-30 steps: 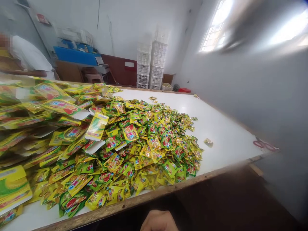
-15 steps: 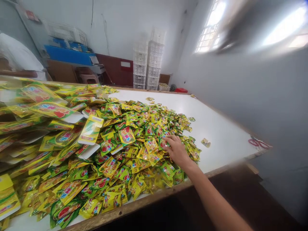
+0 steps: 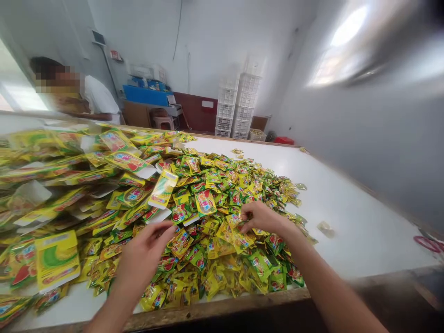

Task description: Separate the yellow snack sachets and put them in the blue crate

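A deep heap of small glossy yellow and green sachets with fruit pictures covers the front of the table. My right hand is at the heap's right, fingers curled and thumb bent around a yellow sachet, its edge partly covered. Over the middle front is my left hand, thumb and fingers apart, with nothing visible between them. Just beyond it a flat yellow carton lies on the heap with its flap open. Another yellow carton rests at the lower left.
Many cartons are piled on the left. The white tabletop has a wooden rim; pink-handled scissors lie at its right edge and one loose sachet nearer. Behind stand stacked white crates and a person in white.
My left hand has come into view over the heap. My right hand has shifted left across the sachets, its fingers more curled. The view has turned left, showing more of the other person.
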The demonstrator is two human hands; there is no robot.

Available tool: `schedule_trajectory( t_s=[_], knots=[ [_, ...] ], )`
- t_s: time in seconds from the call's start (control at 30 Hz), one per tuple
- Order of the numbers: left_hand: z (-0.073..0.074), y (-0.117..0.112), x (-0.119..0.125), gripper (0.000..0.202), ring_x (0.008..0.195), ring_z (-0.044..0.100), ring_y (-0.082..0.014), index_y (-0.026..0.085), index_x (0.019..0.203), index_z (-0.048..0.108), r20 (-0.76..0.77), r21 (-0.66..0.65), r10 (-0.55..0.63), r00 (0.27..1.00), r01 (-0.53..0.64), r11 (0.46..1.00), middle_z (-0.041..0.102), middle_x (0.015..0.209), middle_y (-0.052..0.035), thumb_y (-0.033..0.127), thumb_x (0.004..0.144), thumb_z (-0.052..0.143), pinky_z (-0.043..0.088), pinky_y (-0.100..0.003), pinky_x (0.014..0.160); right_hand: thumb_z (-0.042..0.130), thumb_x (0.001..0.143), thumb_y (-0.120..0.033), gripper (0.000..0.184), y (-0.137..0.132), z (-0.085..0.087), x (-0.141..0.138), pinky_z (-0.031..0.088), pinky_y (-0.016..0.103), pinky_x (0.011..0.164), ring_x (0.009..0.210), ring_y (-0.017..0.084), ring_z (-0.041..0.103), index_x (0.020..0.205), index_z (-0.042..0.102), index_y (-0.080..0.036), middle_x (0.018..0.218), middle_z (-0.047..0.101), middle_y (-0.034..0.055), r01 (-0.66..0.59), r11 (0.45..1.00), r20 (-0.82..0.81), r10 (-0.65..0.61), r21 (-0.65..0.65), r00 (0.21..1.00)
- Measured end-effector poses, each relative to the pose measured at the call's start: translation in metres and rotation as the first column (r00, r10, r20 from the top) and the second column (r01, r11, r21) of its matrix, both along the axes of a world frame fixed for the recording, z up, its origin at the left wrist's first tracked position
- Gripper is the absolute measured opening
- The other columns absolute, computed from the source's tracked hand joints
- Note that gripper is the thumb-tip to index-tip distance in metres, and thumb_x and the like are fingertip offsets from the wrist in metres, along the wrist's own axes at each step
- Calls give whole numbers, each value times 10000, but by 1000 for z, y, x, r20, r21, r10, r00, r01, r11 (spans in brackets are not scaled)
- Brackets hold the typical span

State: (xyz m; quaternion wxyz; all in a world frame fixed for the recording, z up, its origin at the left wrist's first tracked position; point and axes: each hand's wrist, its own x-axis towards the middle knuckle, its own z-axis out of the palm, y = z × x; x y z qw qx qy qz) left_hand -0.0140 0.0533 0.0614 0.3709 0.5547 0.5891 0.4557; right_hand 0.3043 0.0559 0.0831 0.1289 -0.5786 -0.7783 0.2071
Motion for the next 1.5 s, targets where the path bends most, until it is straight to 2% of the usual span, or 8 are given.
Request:
schedule_trajectory(
  t_s=[0.2, 0.47, 0.67, 0.83, 0.97, 1.17, 1.37, 1.5],
  knots=[
    [-8, 83, 83, 830, 829, 668, -294, 104, 1262, 504, -69, -21, 35, 997, -37, 999, 697, 906, -130, 398, 563, 842, 515, -403, 733, 836, 567, -148, 358, 20, -21, -19, 392, 273, 691, 825, 202, 554, 885, 674, -174, 857, 619, 31, 32, 997, 92, -39, 77, 995],
    [-16, 47, 47, 433, 933, 660, -260, 142, 1116, 638, -85, 52, -73, 994, 77, 996, 701, 1044, -99, 387, 760, 656, 522, -360, 822, 657, 738, -105, 362, -26, -17, -16, 412, 286, 759, 885, 197, 569, 1079, 580, -200, 963, 634, 44, 126, 978, -110, -109, 166, 988],
    [9, -4, 17, 340, 1082, 581, -358, 165, 1161, 639, -749, 261, 36, 662, 245, 934, 662, 1137, -152, 280, 899, 456, 400, -500, 965, 613, 848, -323, 219, -23, -4, -56, 492, 309, 751, 831, 191, 619, 1014, 593, -182, 909, 669, 43, 556, 828, -829, -260, 71, 494],
    [-6, -25, 1, 410, 1059, 633, -309, 221, 1160, 648, -369, 7, -196, 909, 213, 977, 710, 1147, -81, 476, 849, 567, 481, -387, 891, 645, 829, -285, 235, -26, -8, -126, 511, 300, 800, 873, 180, 635, 1043, 609, -196, 961, 686, 31, 451, 892, -927, -150, 23, 343],
    [-25, -45, -5, 453, 1091, 622, -255, 236, 1166, 635, 127, -202, -227, 966, 249, 947, 712, 1160, -29, 502, 800, 634, 481, -298, 901, 684, 800, -228, 218, -41, -17, -144, 483, 286, 827, 894, 182, 634, 1017, 666, -217, 969, 700, 17, 390, 918, -829, -163, 71, 535],
    [-46, -88, 7, 382, 1039, 624, -250, 214, 1051, 688, 262, -247, -183, 947, 249, 936, 727, 1058, -34, 465, 764, 684, 490, -262, 858, 662, 804, -131, 179, -78, -20, -126, 429, 250, 777, 846, 154, 600, 946, 701, -233, 892, 660, 7, 164, 983, -450, -109, 86, 887],
    [-69, -128, 17, 434, 1056, 621, -303, 201, 1043, 678, 434, -347, -114, 894, 282, 894, 719, 1051, -64, 481, 715, 723, 512, -333, 880, 599, 790, -122, 88, -105, -9, -120, 393, 229, 674, 779, 144, 562, 730, 617, -184, 842, 597, 14, 77, 997, -191, -79, -17, 978],
    [-70, -145, 21, 400, 985, 642, -284, 205, 1012, 678, 589, -369, -130, 797, 409, 835, 725, 1013, -60, 454, 706, 748, 514, -335, 852, 579, 775, -117, 105, -116, -2, -116, 386, 237, 649, 787, 159, 562, 840, 622, -188, 950, 610, 43, -189, 980, -127, 180, -68, 975]
  ],
)
